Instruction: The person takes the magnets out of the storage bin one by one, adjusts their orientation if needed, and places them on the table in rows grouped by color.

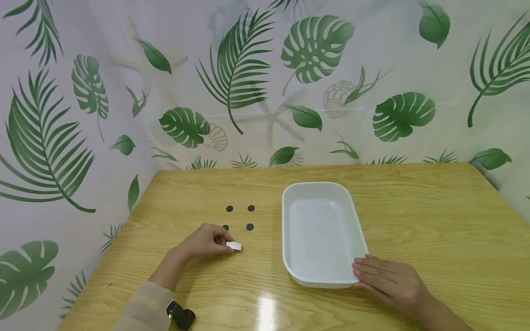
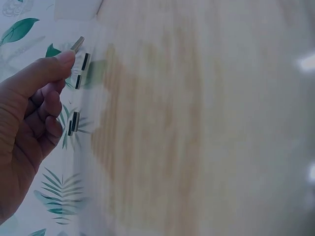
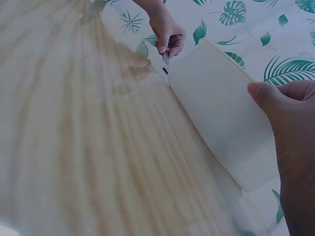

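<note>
My left hand (image 1: 209, 241) pinches a small flat whitish piece (image 1: 234, 246) between thumb and fingertips, just above the table. The piece (image 2: 77, 44) looks thin and metallic edge-on in the left wrist view. Beyond this hand lie several small black discs, among them a far right one (image 1: 250, 208) and a near right one (image 1: 250, 226); the fingers partly cover another. A white rectangular dish (image 1: 284, 230) stands upright to their right, with nothing in it. My right hand (image 1: 393, 280) holds its near right corner, fingers over the rim and thumb (image 3: 263, 93) on the outer wall.
Everything stands on a wood-grain table (image 1: 434, 220). A leaf-print cloth (image 1: 256, 101) hangs behind it and along the left side. A black device (image 1: 181, 316) is strapped at my left wrist. Light reflects off the table's front.
</note>
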`<control>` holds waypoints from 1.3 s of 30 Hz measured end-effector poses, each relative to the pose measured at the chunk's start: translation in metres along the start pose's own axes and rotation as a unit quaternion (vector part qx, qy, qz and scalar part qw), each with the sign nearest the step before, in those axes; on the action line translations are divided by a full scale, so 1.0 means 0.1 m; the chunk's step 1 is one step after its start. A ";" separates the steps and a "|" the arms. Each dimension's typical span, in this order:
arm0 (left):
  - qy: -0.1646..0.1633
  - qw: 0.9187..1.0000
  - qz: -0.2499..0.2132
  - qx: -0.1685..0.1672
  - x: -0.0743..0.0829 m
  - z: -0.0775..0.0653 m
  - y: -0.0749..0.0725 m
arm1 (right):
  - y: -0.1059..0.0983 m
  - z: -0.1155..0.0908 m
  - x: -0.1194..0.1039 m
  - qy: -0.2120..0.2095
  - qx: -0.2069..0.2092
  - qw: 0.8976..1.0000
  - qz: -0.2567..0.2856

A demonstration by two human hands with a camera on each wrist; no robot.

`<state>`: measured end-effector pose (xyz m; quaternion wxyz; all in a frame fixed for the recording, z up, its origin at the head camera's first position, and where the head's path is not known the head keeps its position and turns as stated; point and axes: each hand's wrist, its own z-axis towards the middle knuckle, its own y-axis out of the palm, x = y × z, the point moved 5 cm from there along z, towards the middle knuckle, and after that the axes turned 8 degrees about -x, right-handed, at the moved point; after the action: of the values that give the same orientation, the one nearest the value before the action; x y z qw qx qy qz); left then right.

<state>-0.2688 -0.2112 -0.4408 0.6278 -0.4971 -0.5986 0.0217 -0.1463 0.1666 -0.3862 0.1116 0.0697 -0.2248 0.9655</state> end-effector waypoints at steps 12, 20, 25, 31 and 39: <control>0.001 1.000 0.016 -0.010 -0.07 -0.03 0.00 | 0.01 0.03 0.00 0.000 0.003 1.000 0.007; 0.012 1.000 0.019 0.005 -0.10 -0.06 0.01 | 0.01 0.03 0.00 0.003 0.005 1.000 0.009; 0.004 1.000 0.002 0.018 -0.14 -0.06 0.05 | 0.00 0.01 0.00 0.008 0.006 1.000 0.008; 0.004 0.999 -0.015 0.029 -0.21 -0.05 0.09 | 0.00 0.00 0.00 0.008 0.005 1.000 0.009; 0.007 0.998 -0.012 0.058 -0.19 -0.06 0.10 | 0.00 0.02 0.00 -0.003 0.011 1.000 0.004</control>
<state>-0.2636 -0.2217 -0.4597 0.6596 -0.4531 -0.5980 0.0454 -0.1459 0.1658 -0.3839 0.1066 0.0731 -0.2145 0.9681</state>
